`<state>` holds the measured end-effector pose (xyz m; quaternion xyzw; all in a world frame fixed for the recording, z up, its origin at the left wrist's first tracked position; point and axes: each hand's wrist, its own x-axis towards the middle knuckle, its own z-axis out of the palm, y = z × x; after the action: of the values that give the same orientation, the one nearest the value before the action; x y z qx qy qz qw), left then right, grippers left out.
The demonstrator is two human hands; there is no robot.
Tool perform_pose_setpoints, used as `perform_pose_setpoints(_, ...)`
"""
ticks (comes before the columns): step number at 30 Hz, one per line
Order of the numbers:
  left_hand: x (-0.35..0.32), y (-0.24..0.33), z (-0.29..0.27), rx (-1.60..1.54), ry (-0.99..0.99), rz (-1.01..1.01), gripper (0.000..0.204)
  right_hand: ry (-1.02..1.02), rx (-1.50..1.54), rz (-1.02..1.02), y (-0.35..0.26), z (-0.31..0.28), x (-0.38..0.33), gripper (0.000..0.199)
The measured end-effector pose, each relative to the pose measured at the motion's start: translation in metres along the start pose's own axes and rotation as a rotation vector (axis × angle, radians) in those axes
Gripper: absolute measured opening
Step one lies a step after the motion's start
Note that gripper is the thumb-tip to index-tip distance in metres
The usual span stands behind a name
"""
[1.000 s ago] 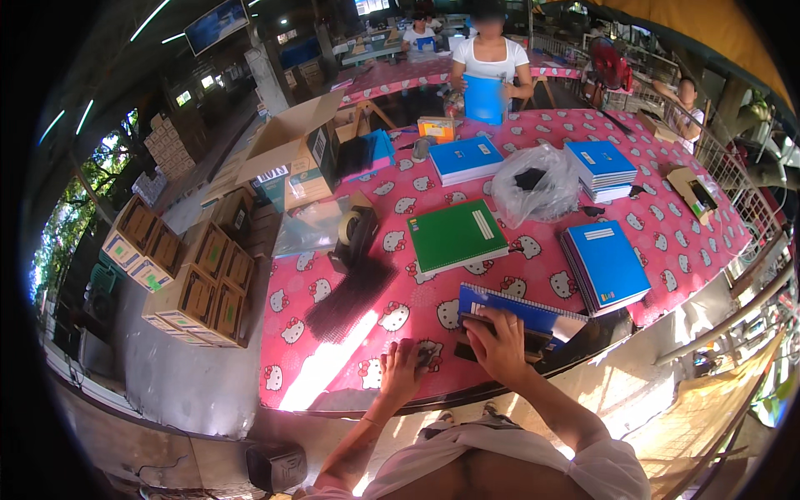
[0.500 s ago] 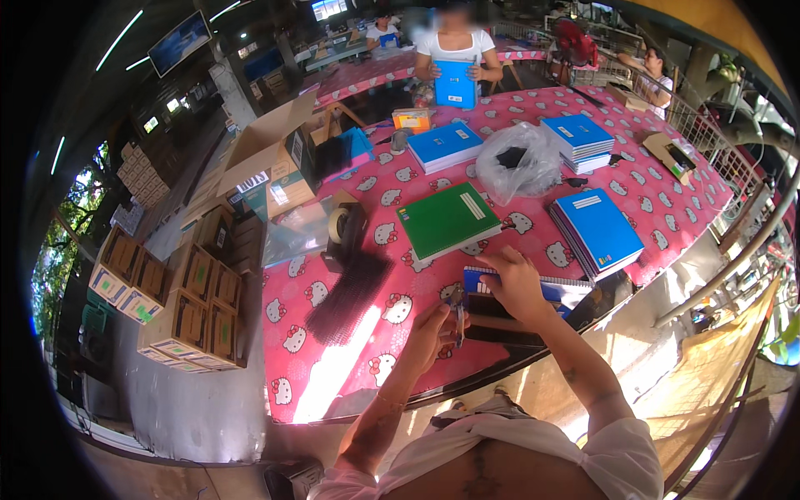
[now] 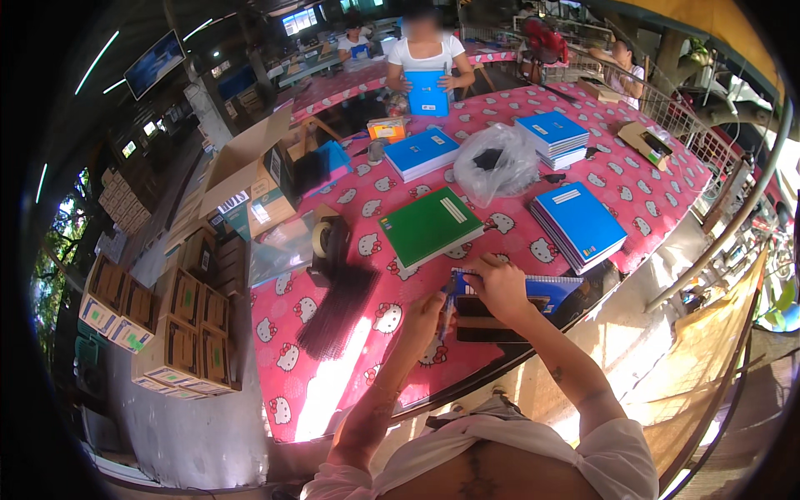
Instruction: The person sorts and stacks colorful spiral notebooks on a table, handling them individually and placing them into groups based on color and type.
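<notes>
Left hand (image 3: 427,315) pinched a thin blue pen (image 3: 447,305); right hand (image 3: 500,285) pressed flat the light, floppy blue spiral-bound notebook (image 3: 546,292), probably best gripped at its stiffer wire spine.

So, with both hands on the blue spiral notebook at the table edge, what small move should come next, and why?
Probably slide the blue spiral notebook a little further onto the table. It lies close to the near edge, the right hand pressing on it and the left hand at its left end beside a dark flat thing, so it may slip off.
</notes>
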<state>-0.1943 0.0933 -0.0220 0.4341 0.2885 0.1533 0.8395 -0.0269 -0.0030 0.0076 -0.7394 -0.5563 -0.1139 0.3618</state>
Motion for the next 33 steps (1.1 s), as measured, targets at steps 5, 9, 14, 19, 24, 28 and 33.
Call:
perform_pose_setpoints(5, 0.014, -0.013, -0.034, 0.807, 0.098, 0.612, 0.028, -0.090, -0.006, 0.012, 0.008, -0.017, -0.001, 0.029)
perform_pose_setpoints(9, 0.006, -0.082, -0.106, 1.522, 0.296, 0.662, 0.033, 0.079, 0.016, 0.112, 0.054, -0.074, -0.004, 0.039)
perform_pose_setpoints(14, 0.032, -0.011, 0.032, 1.360, 0.428, 1.320, 0.041, 0.313, -0.023, 0.465, 0.207, -0.120, -0.016, 0.034)
perform_pose_setpoints(19, 0.076, 0.027, 0.107, 1.724, -0.235, 0.922, 0.026, 0.267, -0.164, 0.616, 0.368, -0.111, -0.045, 0.038)
perform_pose_setpoints(24, 0.103, 0.095, 0.189, 1.175, -0.011, 0.931, 0.036, 0.112, -0.207, 0.725, 0.470, -0.124, -0.080, 0.040)
perform_pose_setpoints(28, 0.220, 0.040, 0.243, 0.715, -0.043, 1.022, 0.054, 0.084, 0.080, 0.737, 0.498, -0.115, -0.091, 0.039)
perform_pose_setpoints(33, 0.323, -0.082, 0.243, 0.888, 0.065, 0.775, 0.059, -0.021, 0.270, 0.844, 0.481, -0.123, -0.079, 0.040)
